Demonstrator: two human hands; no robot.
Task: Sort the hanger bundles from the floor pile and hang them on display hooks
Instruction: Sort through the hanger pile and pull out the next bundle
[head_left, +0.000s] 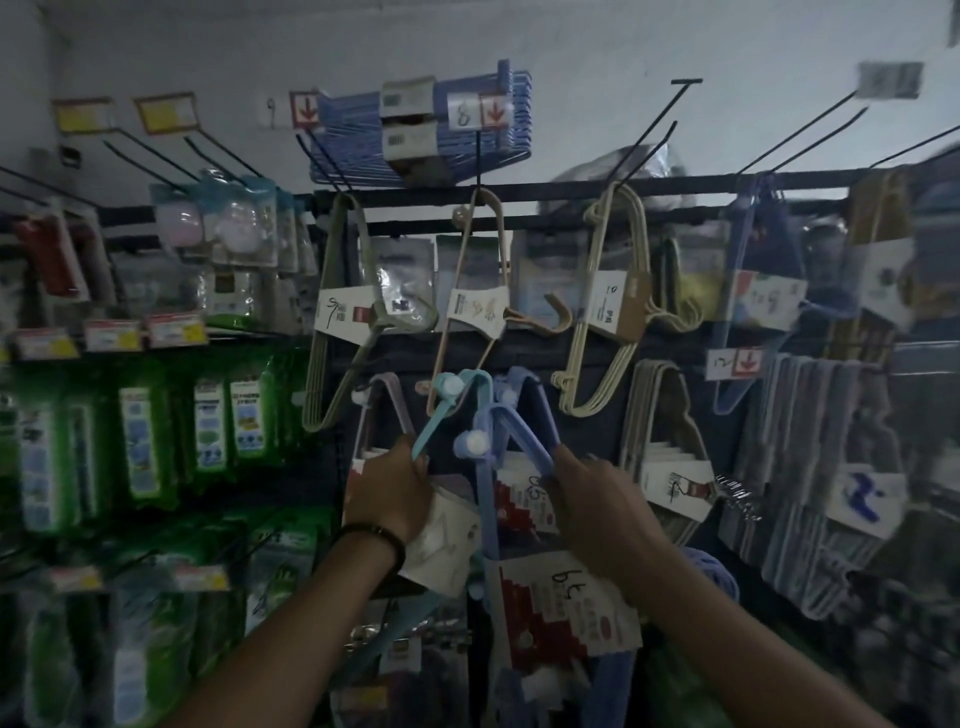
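My left hand (392, 491) grips a light-blue hanger bundle (449, 402) by one arm, its white paper label (441, 551) below the hand. My right hand (597, 499) holds a darker blue hanger bundle (511, 431) that carries a red-and-white label (569, 608). Both bundles are raised in front of the lower row of the display rack. Above them hang a green-grey bundle (345, 312), a pink-beige bundle (475, 306) and a cream bundle (605, 312) on the upper bar (524, 189). The hook under my bundles is hidden behind them.
Long black display hooks (649, 135) stick out above the bar; one holds blue hangers (415, 140). Grey hanger bundles (670, 447) and more packs (821, 467) hang at the right. Shelves of green packets (145, 415) fill the left.
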